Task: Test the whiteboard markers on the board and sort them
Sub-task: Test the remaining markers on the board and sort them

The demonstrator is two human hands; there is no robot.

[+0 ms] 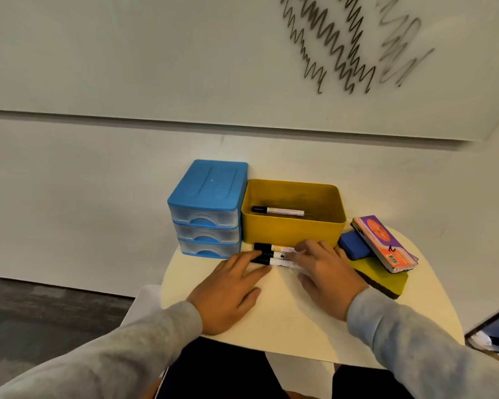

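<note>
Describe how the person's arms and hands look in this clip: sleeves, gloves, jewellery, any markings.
Both arms wear long, loose sleeves of light heathered grey fabric, like a sweatshirt, ending at the wrists. The left hand and right hand are bare: no gloves, rings, watch or bracelets show. No logos or markings are visible on the sleeves.

Drawer unit (208,208), yellow bin (293,226) wall off counter (285,321) back; erasers (378,263) crowd my right; near counter open.

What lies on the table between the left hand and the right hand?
In the head view, black-capped markers lie side by side between the left hand and the right hand, in front of the yellow bin; fingers of both touch them.
</note>
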